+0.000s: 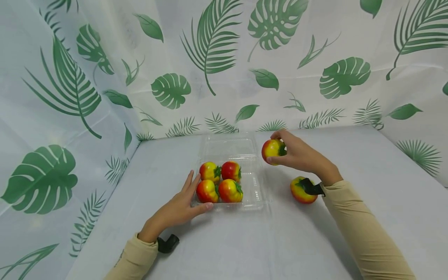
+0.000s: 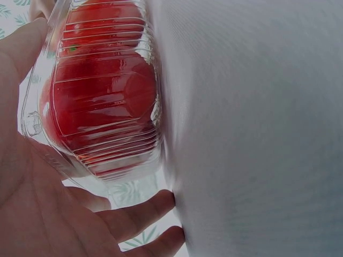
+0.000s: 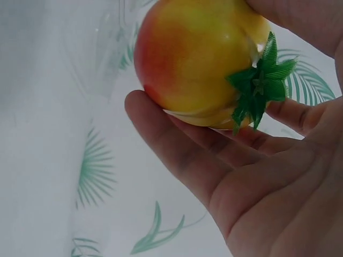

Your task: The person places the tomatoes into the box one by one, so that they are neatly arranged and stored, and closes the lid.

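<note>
My right hand (image 1: 297,153) holds a red-and-yellow persimmon (image 1: 272,151) between thumb and fingers, above the table and to the right of a clear plastic box (image 1: 252,190). In the right wrist view the green leafy cap (image 3: 260,83) of this persimmon faces the palm. Several similar persimmons (image 1: 231,190) sit in two rows in the left part of the box. My left hand (image 1: 178,208) rests against the box's front left corner, fingers fairly straight along its left side and thumb by the front rim. Through the ribbed wall, red fruit (image 2: 107,85) shows in the left wrist view.
Another persimmon (image 1: 303,190) lies on the white table (image 1: 224,249) below my right wrist, partly hidden by a black wrist strap (image 1: 312,187). Behind the box lies its open clear lid (image 1: 228,146). A leaf-print curtain (image 1: 224,105) stands at the back and sides.
</note>
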Demonstrator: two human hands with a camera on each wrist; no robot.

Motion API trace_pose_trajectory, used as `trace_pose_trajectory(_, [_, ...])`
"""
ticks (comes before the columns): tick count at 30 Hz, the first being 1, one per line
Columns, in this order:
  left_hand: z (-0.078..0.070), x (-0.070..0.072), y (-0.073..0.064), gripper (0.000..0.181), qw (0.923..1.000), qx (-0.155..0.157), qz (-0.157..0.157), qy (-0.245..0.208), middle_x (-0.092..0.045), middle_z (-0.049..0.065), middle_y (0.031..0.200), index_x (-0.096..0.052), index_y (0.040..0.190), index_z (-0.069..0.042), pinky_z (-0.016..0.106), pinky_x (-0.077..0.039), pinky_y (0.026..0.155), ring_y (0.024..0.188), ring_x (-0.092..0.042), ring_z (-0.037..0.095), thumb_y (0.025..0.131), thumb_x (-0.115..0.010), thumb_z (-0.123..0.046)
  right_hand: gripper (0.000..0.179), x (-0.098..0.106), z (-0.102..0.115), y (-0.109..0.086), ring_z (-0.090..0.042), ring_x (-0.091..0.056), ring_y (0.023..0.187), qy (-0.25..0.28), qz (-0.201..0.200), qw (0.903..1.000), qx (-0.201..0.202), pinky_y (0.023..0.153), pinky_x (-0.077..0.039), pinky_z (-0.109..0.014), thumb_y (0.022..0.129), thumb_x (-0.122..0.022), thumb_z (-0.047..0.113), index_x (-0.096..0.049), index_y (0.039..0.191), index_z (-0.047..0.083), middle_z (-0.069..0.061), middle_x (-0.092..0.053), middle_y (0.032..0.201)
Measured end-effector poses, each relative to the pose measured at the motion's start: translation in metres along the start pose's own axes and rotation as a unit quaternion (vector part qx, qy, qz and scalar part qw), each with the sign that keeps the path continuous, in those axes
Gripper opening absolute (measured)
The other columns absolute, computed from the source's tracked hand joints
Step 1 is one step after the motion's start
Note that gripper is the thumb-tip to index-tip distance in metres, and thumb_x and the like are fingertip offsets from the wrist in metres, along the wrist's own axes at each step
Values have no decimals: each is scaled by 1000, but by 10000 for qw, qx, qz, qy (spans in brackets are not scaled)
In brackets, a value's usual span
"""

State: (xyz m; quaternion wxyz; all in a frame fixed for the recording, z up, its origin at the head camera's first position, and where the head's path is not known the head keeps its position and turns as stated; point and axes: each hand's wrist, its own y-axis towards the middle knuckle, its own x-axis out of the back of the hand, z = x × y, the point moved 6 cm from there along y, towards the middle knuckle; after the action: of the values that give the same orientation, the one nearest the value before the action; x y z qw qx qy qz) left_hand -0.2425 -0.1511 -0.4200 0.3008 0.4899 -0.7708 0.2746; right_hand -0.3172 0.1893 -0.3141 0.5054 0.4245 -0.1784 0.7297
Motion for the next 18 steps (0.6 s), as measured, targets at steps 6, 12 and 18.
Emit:
trace_pose_trajectory(6, [1, -1, 0, 110, 10000, -72, -10, 36, 11, 4, 179, -5, 174, -24, 70, -31, 118, 159, -22, 45, 96, -72, -62, 73, -5, 3, 2, -33, -58, 114, 109, -19, 9999, 83, 97, -56, -50, 95, -85, 30, -47, 147, -4, -18, -59, 133])
trace_pose_trajectory(12, [1, -1, 0, 110, 9999, -109, -11, 50, 11, 3, 179, -4, 174, -25, 69, -30, 118, 158, -24, 46, 96, -72, -63, 78, -13, 8, 3, -34, -55, 119, 170, -5, 9996, 246, 100, -55, -51, 95, -85, 32, -46, 152, -4, -19, -55, 141])
trace_pose_trajectory(18, [1, 0, 0, 110, 10000, -75, -23, 60, 11, 3, 179, -5, 174, -25, 69, -31, 118, 158, -24, 46, 96, -72, -61, 77, -23, 12, 6, -34, -53, 121, 142, 38, 9993, 353, 97, -58, -50, 95, -84, 33, -49, 153, -3, -21, -53, 141])
